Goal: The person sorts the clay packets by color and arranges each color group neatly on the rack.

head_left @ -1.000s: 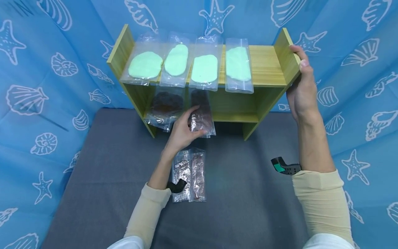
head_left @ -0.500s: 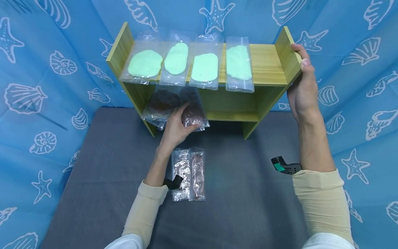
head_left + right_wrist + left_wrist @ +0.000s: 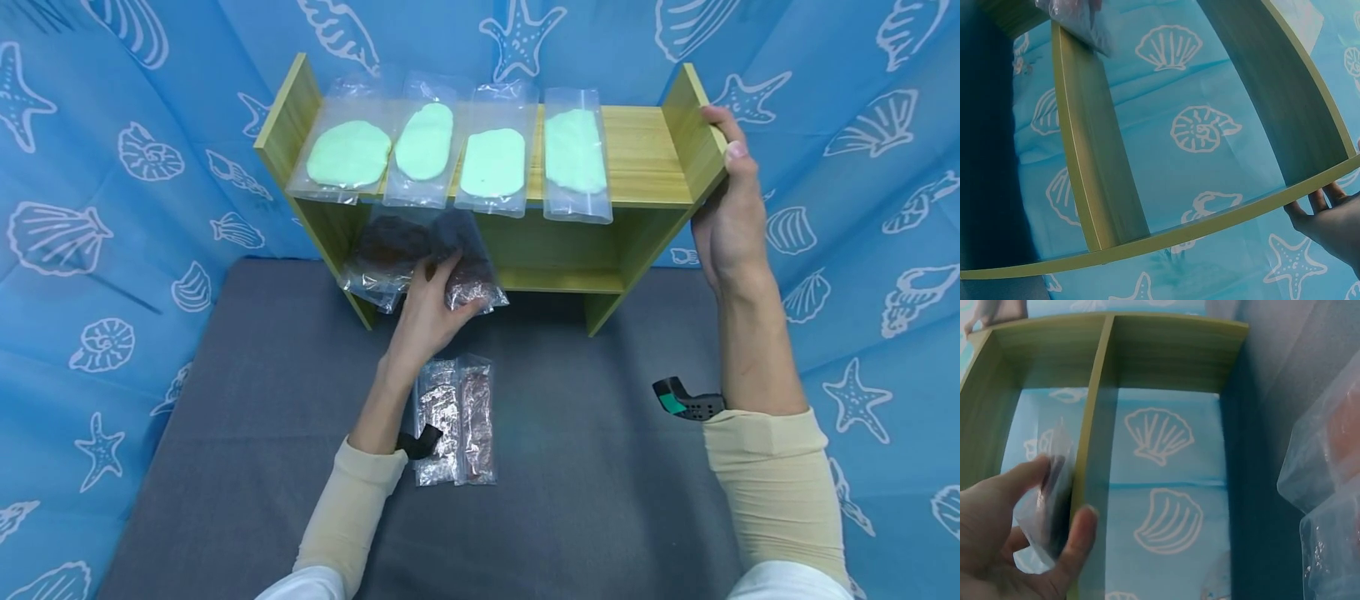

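My left hand (image 3: 429, 315) grips a clear plastic bag (image 3: 467, 265) with dark, flat contents at the lower level of a small wooden shelf (image 3: 562, 279). In the left wrist view, the bag (image 3: 1054, 503) stands between the fingers and thumb, by the lower board's edge. Against its left side lies another bag of dark contents (image 3: 390, 250), partly overlapped. My right hand (image 3: 731, 208) holds the shelf's right side panel (image 3: 693, 142) near its top, fingers over the edge. The right wrist view shows the right hand (image 3: 1335, 222) at the panel, partly cut off.
Several clear bags with pale green flat pieces, such as the rightmost bag (image 3: 575, 154), lie along the upper board. Two reddish-silver bags (image 3: 459, 421) lie on the grey table (image 3: 585, 467) before the shelf. A blue shell-patterned curtain (image 3: 105, 250) hangs behind.
My left hand has shifted left with the dark bag, bringing it up against the bag beside it. In the last half second it has barely moved. My right hand stays on the side panel.
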Demonstrator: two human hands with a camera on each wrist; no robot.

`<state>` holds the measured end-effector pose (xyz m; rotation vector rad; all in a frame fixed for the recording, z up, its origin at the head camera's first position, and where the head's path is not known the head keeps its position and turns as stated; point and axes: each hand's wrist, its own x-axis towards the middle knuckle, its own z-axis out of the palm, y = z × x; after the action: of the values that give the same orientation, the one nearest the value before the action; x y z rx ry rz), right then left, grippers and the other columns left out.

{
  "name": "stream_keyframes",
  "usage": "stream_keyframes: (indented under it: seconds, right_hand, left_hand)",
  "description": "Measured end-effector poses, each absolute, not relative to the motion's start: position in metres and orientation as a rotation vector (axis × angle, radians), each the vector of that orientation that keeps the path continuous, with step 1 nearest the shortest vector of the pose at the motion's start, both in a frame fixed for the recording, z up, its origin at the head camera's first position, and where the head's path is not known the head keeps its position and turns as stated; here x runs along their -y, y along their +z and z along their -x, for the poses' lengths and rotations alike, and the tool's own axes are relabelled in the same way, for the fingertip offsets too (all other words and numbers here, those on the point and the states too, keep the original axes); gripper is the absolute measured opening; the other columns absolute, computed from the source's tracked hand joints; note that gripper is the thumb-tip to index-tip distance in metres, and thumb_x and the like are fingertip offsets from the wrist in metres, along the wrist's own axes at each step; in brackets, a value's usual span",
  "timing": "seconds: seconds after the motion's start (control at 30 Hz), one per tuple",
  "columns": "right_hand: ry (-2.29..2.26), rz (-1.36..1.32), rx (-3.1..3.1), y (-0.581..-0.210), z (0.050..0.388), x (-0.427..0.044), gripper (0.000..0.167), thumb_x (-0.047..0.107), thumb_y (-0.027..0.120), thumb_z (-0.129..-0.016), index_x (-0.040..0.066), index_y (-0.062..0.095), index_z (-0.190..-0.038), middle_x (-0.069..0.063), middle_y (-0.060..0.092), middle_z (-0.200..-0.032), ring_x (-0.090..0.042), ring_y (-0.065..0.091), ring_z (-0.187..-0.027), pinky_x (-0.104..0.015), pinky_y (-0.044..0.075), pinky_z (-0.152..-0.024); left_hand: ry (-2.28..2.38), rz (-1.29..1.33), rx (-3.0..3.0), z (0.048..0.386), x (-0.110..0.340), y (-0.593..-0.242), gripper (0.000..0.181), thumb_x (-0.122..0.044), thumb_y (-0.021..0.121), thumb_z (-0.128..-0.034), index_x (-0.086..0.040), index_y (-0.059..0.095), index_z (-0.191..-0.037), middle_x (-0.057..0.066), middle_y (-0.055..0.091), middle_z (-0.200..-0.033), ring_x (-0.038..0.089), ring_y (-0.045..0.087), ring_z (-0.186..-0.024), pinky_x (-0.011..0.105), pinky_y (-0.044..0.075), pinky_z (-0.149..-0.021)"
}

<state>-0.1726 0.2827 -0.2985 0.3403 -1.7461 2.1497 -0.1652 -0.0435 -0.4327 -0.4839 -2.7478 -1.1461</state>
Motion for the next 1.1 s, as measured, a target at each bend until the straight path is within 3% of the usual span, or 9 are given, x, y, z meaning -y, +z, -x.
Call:
stream_keyframes:
  seconds: [0.1,0.37,0.53,0.77,1.0,1.1]
  right_hand:
    - [2.151,-0.344,1.744,-0.298,0.173,-0.283,0.045,0.030,0.033,-0.101,0.016,0.052,-0.139,-0.015,0.036,-0.135,-0.028,0.040,-0.112,-0.040,0.033,-0.091]
    - [2.169,-0.345,1.723,-0.298,0.173,-0.282,0.044,0.030,0.034,-0.101,0.015,0.052,-0.138,-0.016,0.037,-0.135,-0.028,0.040,-0.112,-0.038,0.035,-0.090]
    - [2.163,-0.336,1.731,-0.297,0.173,-0.281,0.044,0.031,0.033,-0.101,0.016,0.053,-0.138,-0.015,0.037,-0.136,-0.028,0.040,-0.113,-0.039,0.034,-0.092]
    - [2.142,-0.349,1.748,-0.297,0.173,-0.282,0.045,0.033,0.035,-0.101,0.017,0.052,-0.139,-0.016,0.037,-0.135,-0.028,0.040,-0.113,-0.041,0.033,-0.092]
    - [2.158,-0.336,1.744,-0.298,0.173,-0.282,0.044,0.033,0.035,-0.101,0.017,0.052,-0.138,-0.015,0.037,-0.136,-0.028,0.040,-0.113,-0.041,0.033,-0.091]
    - [2.154,-0.344,1.744,-0.298,0.173,-0.283,0.044,0.033,0.035,-0.101,0.017,0.052,-0.139,-0.016,0.037,-0.136,-0.028,0.041,-0.113,-0.041,0.033,-0.091]
  left_hand:
    - [-1.078,0.452,2.748,0.160,0.041,-0.432,0.083,-0.045,0.078,-0.0846,-0.018,0.040,-0.154,0.025,0.033,-0.152,0.043,0.041,-0.134,0.057,0.042,-0.101]
    - [-0.973,0.375,2.597,0.150,0.036,-0.429,0.082,-0.040,0.085,-0.0783,-0.012,0.049,-0.146,0.018,0.055,-0.136,0.042,0.061,-0.112,0.054,0.052,-0.087]
    - [-0.911,0.310,2.539,0.146,0.034,-0.431,0.075,-0.041,0.087,-0.0754,-0.012,0.058,-0.138,0.023,0.052,-0.135,0.043,0.062,-0.108,0.052,0.054,-0.084]
    - [-0.919,0.306,2.451,0.150,0.033,-0.435,0.064,-0.036,0.087,-0.0760,-0.007,0.065,-0.129,0.022,0.054,-0.126,0.040,0.064,-0.100,0.046,0.055,-0.086]
    - [-0.813,0.269,2.426,0.159,0.034,-0.441,0.057,-0.037,0.083,-0.0819,-0.013,0.065,-0.130,0.008,0.064,-0.128,0.035,0.069,-0.090,0.050,0.054,-0.065]
    - [-0.819,0.264,2.418,0.160,0.035,-0.443,0.055,-0.037,0.081,-0.0840,-0.014,0.065,-0.131,0.007,0.063,-0.131,0.034,0.070,-0.090,0.050,0.054,-0.064]
